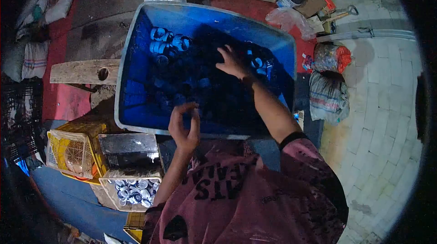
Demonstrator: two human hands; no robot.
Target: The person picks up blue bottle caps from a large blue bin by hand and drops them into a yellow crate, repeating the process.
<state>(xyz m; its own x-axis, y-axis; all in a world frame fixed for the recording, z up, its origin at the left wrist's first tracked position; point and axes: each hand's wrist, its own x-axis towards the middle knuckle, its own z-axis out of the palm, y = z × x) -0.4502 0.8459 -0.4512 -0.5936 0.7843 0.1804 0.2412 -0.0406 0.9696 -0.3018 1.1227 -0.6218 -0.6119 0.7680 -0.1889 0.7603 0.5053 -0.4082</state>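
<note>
Printed shirt (218, 198), hands (185, 135), plastic bin (132, 87), rounded pieces (160, 47)

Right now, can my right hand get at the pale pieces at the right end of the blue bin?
Probably yes: your right hand is over the blue bin, thumb and fingers apart, and appears near those pale pieces with nothing visible blocking it. Deep shadow makes depth hard to judge.

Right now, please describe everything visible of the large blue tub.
The blue tub looks plastic, roughly rectangular, open at the top, with a paler rim. It stands upright, directly ahead. Small pieces lie inside; shadow hides much of its floor. The right hand hangs over it, the left hand overlaps the near rim; contact unclear.
</note>
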